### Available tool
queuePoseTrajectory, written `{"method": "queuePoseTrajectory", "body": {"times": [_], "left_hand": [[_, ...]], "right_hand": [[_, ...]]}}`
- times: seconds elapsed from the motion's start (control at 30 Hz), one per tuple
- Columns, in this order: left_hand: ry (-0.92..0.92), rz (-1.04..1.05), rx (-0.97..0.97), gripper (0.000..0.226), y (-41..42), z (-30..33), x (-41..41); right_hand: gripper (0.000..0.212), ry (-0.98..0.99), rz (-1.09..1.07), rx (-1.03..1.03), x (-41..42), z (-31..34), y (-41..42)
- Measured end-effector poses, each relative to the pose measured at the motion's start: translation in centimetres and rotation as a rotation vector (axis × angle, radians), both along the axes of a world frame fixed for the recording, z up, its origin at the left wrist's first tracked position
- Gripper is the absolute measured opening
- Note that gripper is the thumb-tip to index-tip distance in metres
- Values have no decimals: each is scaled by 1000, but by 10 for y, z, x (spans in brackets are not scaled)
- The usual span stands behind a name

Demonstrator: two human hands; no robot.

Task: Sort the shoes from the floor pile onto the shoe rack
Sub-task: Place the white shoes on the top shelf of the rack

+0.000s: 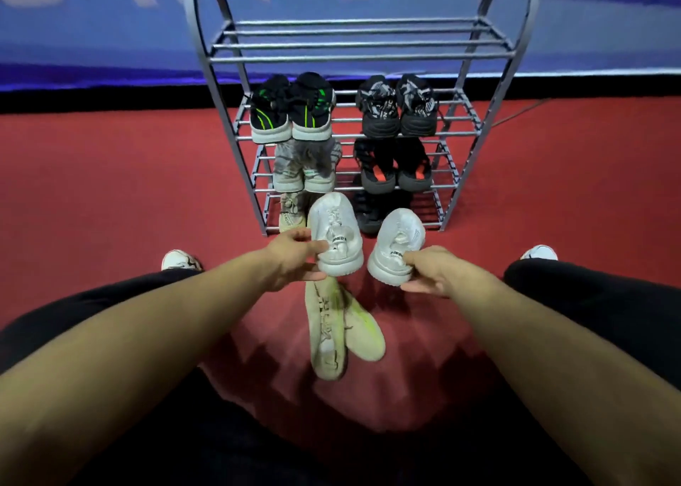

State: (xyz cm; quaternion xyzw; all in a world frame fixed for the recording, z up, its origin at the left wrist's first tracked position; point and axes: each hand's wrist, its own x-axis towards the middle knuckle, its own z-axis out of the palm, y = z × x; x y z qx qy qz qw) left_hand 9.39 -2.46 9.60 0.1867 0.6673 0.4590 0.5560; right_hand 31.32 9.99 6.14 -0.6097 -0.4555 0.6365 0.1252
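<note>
A: So what do the hands have?

B: Each one grasps a white shoe by the heel. The left hand point(294, 261) pinches the left white shoe point(337, 233), the right hand point(429, 272) the right white shoe point(396, 246); both are off the floor.

A: Which way do they lie?

B: Long axis runs straight away from the fingers point(313, 246), toes toward the shoe rack point(368, 58), which stands just beyond the toes.

A: Where might they go?

B: My guess is the bare top shelf; the lower shelves look filled, though the bottom one is partly hidden. Both hands seem equally near.

A: Anything left?

B: A yellowish pair point(339, 334) lies on the floor beneath the fingers, toes pointing back toward the person
</note>
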Motion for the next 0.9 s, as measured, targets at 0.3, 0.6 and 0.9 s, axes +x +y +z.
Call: {"method": "queuePoseTrajectory", "body": {"times": [0.3, 0.6, 0.9], "left_hand": [[97, 13, 201, 43, -46, 97, 16], [186, 81, 390, 30, -5, 191, 11], [206, 182, 423, 39, 123, 210, -15]], "right_hand": [[8, 93, 110, 384, 29, 149, -40], [6, 251, -12, 567, 17, 245, -4], [13, 251, -153, 612, -21, 274, 115]]}}
